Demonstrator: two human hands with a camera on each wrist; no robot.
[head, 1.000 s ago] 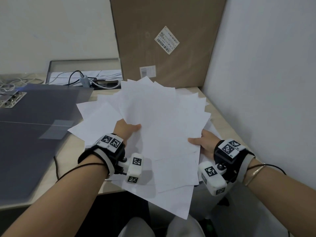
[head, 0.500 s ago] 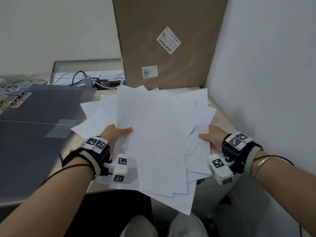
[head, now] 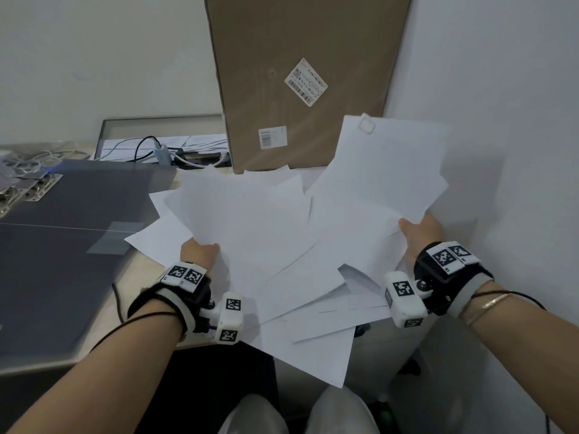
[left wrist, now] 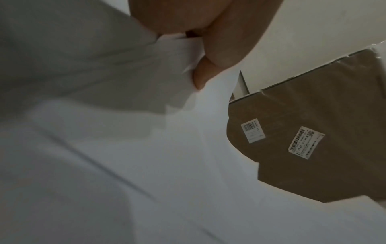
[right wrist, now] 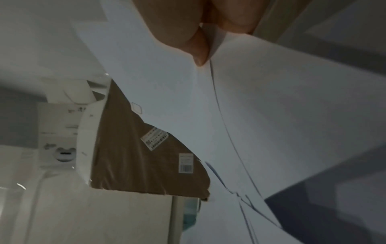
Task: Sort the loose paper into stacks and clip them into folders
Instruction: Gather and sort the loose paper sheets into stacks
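i see my left hand point(head: 200, 252) pinching a fan of thin smooth white sheets point(head: 250, 233), my right hand point(head: 419, 233) pinching more, flat brown cardboard box point(head: 300, 57) behind.

Left wrist view. The left hand point(left wrist: 208, 33) pinches the edge of white paper point(left wrist: 146, 165) between thumb and fingers point(left wrist: 201, 77); several overlapping sheets fill the left and lower field, blurred. At right, a brown cardboard box point(left wrist: 334, 115) bears two barcode labels point(left wrist: 253, 130) and stands against a pale wall point(left wrist: 323, 24)
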